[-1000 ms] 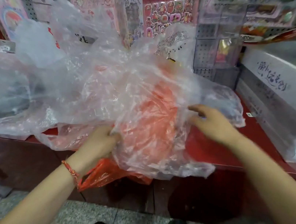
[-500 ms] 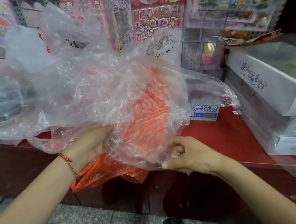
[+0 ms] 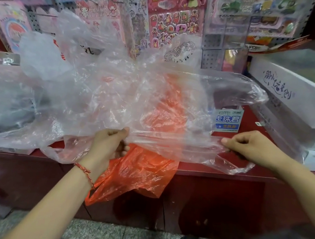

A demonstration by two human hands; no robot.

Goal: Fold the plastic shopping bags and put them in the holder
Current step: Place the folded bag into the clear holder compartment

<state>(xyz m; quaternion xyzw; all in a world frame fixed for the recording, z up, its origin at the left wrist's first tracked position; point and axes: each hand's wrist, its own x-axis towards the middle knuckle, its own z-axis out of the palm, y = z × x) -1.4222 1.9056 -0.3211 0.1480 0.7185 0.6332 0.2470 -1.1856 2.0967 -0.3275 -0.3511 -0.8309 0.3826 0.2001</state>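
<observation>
left hand [image 3: 108, 142] and right hand [image 3: 250, 146] each pinch the clear bag [image 3: 169, 141], taut between them over orange bag [image 3: 141, 170].

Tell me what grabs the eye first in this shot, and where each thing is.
A crumpled clear plastic bag fills the middle, its near edge pulled taut between the left hand and the right hand. Under it a bright orange bag hangs over the front edge of the red counter. Behind, colourful sticker sheets hang on a pegboard.
</observation>
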